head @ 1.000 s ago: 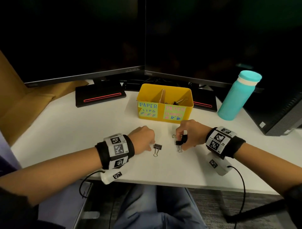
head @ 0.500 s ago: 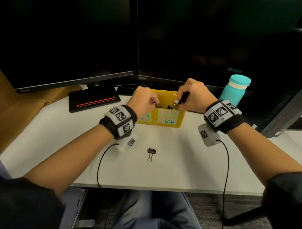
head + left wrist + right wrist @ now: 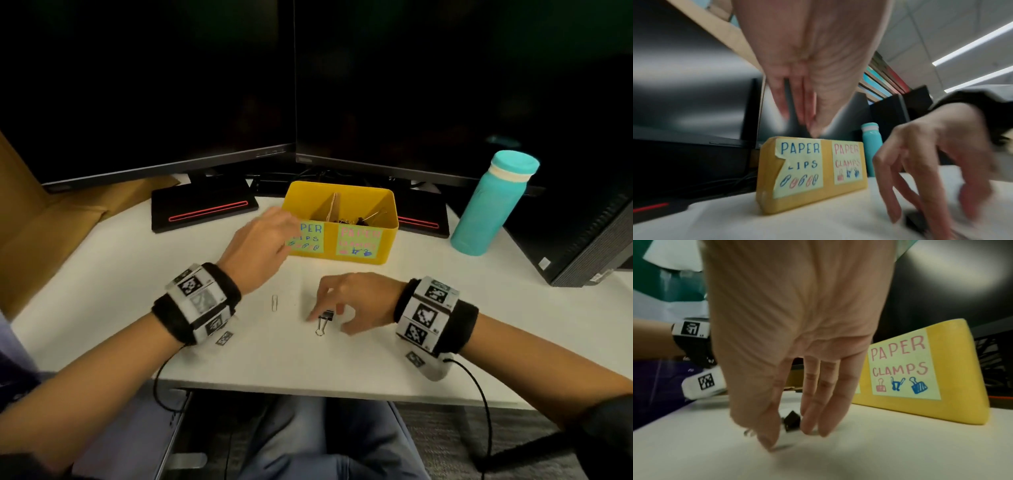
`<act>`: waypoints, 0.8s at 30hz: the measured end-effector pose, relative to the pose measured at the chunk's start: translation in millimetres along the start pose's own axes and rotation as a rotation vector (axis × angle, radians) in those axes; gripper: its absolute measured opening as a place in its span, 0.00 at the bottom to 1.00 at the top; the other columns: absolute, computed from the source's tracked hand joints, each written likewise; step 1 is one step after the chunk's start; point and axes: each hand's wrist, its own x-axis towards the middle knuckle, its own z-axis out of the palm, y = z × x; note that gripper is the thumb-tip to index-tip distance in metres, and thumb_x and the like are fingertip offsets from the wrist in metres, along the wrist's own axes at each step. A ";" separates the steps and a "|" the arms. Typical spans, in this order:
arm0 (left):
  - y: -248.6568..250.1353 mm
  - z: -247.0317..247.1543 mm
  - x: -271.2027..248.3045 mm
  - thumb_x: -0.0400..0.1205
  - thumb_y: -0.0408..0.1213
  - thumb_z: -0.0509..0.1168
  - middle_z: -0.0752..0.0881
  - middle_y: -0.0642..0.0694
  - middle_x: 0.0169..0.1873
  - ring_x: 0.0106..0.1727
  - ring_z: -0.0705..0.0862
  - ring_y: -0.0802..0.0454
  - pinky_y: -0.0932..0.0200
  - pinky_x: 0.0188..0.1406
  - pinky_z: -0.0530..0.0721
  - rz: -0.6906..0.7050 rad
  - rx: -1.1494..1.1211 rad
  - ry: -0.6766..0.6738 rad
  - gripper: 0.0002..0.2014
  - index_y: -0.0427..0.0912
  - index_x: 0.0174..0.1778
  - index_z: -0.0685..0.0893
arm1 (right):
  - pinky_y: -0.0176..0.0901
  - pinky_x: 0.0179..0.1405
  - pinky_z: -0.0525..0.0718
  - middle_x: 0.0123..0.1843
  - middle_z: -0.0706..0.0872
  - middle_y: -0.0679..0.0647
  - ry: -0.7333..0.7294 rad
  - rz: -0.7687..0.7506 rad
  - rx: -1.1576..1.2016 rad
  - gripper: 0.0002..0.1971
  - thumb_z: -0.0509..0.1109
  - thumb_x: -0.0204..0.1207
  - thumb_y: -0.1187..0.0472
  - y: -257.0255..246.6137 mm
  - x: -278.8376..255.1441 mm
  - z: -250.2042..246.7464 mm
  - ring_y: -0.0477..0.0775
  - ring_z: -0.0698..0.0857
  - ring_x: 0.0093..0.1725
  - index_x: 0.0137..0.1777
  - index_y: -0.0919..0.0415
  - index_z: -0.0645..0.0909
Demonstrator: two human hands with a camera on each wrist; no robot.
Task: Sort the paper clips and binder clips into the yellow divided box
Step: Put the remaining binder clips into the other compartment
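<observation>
The yellow divided box [image 3: 330, 244] stands at the back of the white desk, with labels for paper clips on the left and paper clamps on the right. Several binder clips [image 3: 363, 218] lie in its right compartment. A black binder clip [image 3: 325, 315] lies on the desk under my right hand [image 3: 328, 323]. The thumb and straight fingers [image 3: 810, 421] stand on either side of this clip [image 3: 790, 421] without pinching it. A silver paper clip [image 3: 274, 303] lies left of it. My left hand [image 3: 274, 233] hovers empty before the box's left label, fingers [image 3: 807, 116] straight.
A teal bottle [image 3: 489, 205] stands right of the box. Two dark monitors and their red-striped bases [image 3: 205, 213] line the back. A computer tower [image 3: 589, 246] sits at the far right and brown cardboard [image 3: 51, 222] at the left. The desk's front edge runs under my wrists.
Both hands were at the box half a second ago, the right holding a binder clip over it. The right has dropped empty onto the desk's binder clip; the left has drawn back.
</observation>
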 end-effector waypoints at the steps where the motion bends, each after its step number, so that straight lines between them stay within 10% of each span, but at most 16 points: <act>1: -4.9 1.3 -9.7 0.80 0.31 0.63 0.80 0.46 0.68 0.69 0.78 0.48 0.51 0.71 0.77 -0.005 0.014 -0.126 0.17 0.45 0.66 0.81 | 0.46 0.43 0.84 0.58 0.82 0.52 -0.006 0.004 -0.030 0.22 0.72 0.67 0.64 -0.1 -0.2 3.2 0.51 0.86 0.46 0.61 0.47 0.83; 6: -21.1 20.0 -55.2 0.83 0.34 0.59 0.83 0.46 0.68 0.67 0.82 0.48 0.50 0.70 0.78 -0.021 -0.026 -0.672 0.18 0.47 0.70 0.78 | 0.41 0.36 0.80 0.43 0.88 0.53 0.118 0.082 -0.133 0.09 0.72 0.63 0.66 10.9 -2.5 -2.4 0.48 0.80 0.36 0.43 0.58 0.87; 12: -8.3 25.3 -65.5 0.85 0.35 0.58 0.79 0.39 0.32 0.46 0.87 0.46 0.49 0.62 0.82 -0.111 -0.120 -0.523 0.17 0.38 0.28 0.75 | 0.45 0.43 0.87 0.51 0.86 0.50 0.112 0.132 -0.029 0.20 0.78 0.62 0.63 20.8 -7.7 -23.4 0.48 0.88 0.44 0.55 0.49 0.85; 16: -18.6 20.5 -62.7 0.79 0.33 0.68 0.91 0.46 0.50 0.59 0.87 0.56 0.58 0.63 0.82 -0.112 -0.252 -0.507 0.06 0.37 0.43 0.91 | 0.50 0.43 0.87 0.52 0.84 0.51 -0.024 0.082 -0.096 0.21 0.75 0.62 0.65 11.7 -4.8 -3.4 0.51 0.87 0.46 0.55 0.48 0.85; 24: -24.2 17.2 -50.8 0.72 0.33 0.75 0.92 0.45 0.39 0.34 0.84 0.57 0.72 0.39 0.78 -0.168 -0.278 -0.402 0.01 0.39 0.37 0.92 | 0.44 0.37 0.86 0.39 0.89 0.49 0.212 0.221 -0.139 0.11 0.78 0.60 0.54 14.9 -0.7 -14.2 0.50 0.85 0.38 0.42 0.54 0.85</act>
